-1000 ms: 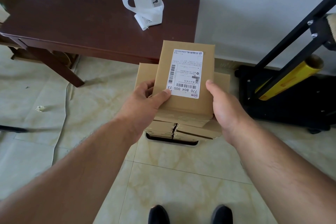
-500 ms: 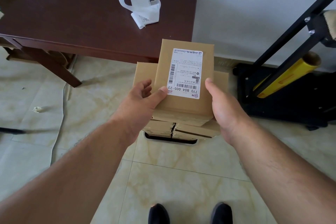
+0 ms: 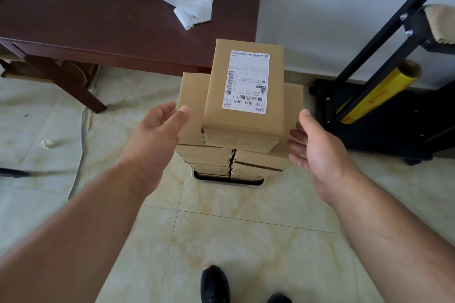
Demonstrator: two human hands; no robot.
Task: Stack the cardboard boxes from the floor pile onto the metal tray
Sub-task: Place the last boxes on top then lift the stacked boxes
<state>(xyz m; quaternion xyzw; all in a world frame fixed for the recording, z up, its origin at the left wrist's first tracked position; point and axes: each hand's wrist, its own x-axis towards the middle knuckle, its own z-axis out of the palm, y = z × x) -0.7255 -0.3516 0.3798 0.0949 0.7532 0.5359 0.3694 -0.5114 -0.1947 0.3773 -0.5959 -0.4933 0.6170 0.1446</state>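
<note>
A tall stack of brown cardboard boxes [image 3: 209, 155] stands on a metal tray [image 3: 229, 182] on the tiled floor. The top box [image 3: 216, 96], with a white shipping label, lies across the middle of the stack. My left hand [image 3: 157, 135] hovers just left of the stack, fingers relaxed, holding nothing. To the right of the stack my right hand [image 3: 317, 147] is spread wide, its fingertips close to the boxes below the top one. Neither hand grips a box.
A dark wooden table [image 3: 110, 17] with a white plastic bag [image 3: 189, 0] stands behind the stack against the wall. A black frame [image 3: 384, 32] with a yellow roll [image 3: 379, 91] stands at the right. My shoes [image 3: 214, 283] show at the bottom.
Both hands have let go of the labelled top box and drawn back to the sides. The box now rests on the stack.
</note>
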